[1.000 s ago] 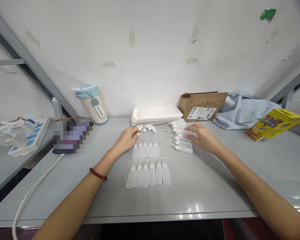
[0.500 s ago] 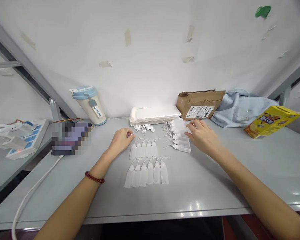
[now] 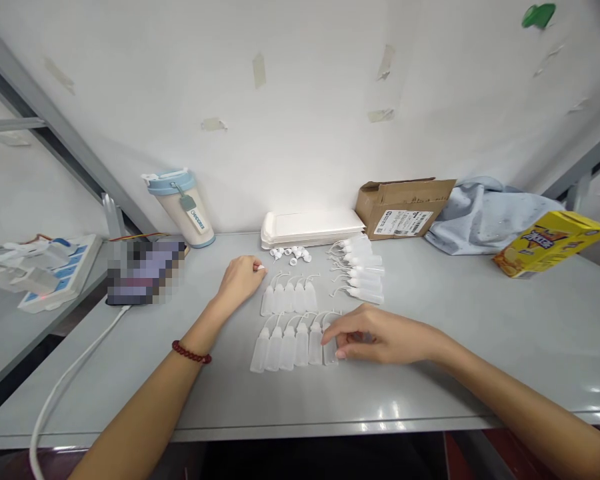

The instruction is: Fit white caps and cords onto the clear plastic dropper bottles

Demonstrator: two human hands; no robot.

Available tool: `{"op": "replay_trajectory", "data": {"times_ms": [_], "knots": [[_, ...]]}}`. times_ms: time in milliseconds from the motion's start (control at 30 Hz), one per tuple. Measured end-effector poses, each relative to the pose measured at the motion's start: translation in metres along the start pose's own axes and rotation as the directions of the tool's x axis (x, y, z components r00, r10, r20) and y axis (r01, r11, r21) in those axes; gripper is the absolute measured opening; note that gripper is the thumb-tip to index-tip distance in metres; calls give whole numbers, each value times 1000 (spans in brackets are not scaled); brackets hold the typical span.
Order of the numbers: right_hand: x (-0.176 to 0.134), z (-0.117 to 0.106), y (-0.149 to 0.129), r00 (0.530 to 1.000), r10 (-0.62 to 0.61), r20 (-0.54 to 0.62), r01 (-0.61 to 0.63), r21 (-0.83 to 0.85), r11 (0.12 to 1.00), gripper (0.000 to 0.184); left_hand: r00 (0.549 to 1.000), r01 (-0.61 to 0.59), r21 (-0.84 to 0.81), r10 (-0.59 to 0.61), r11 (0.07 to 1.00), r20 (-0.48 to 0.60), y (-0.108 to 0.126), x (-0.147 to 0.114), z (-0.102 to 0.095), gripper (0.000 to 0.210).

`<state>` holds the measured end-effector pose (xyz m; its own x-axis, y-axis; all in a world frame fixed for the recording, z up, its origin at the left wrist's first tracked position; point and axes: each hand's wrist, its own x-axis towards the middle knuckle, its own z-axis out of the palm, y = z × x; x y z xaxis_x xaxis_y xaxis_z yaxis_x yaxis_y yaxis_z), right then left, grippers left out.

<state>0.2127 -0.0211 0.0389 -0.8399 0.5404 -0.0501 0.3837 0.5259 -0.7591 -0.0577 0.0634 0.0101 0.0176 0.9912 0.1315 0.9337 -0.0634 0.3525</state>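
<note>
My left hand (image 3: 241, 280) rests on the table with its fingers closed, and a small white cap (image 3: 261, 267) shows at the fingertips. Over the right end of the front row of clear squeeze bottles (image 3: 287, 348) is my right hand (image 3: 375, 335). Its thumb and index finger are apart around the last bottle (image 3: 329, 347) there, partly hiding it. Behind that row lies a second row of bottles (image 3: 289, 298) with thin white tubes. A third group of bottles (image 3: 364, 273) lies sideways at the right. Several loose white caps (image 3: 293, 254) sit behind the rows.
A white stack of flat boxes (image 3: 313, 228) and a cardboard box (image 3: 405, 210) stand by the wall. At left are a tumbler (image 3: 183, 210), a phone (image 3: 147, 273) and a power strip (image 3: 63, 277). Pale blue cloth (image 3: 485, 217) and a yellow carton (image 3: 550, 243) stand at right.
My right hand has moved from the sideways bottles toward me and left, to the front row's last bottle. My left hand stays in place, its fingers drawn in slightly. The view shifted a little.
</note>
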Motion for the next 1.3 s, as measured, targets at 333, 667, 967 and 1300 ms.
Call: {"op": "replay_trajectory", "data": {"times_ms": [333,667,967,1300], "knots": [[2,3,1,1000,-14,27,16,-69,997,23,996,-88,-30,88,996,-19,5,-5,2,23],[-1,2,0,997,-41,-57,28,-217,976,19,999,-38,-545,53,838,13,40,-22,-11,31],[-1,-1,8,904,-139,-405,10,-304,953,17,943,147,-826,176,545,283,71,-51,-14,26],[2,-1,5,930,-25,-367,38,30,999,15,910,81,-914,344,397,231,72,-56,-5,20]]}}
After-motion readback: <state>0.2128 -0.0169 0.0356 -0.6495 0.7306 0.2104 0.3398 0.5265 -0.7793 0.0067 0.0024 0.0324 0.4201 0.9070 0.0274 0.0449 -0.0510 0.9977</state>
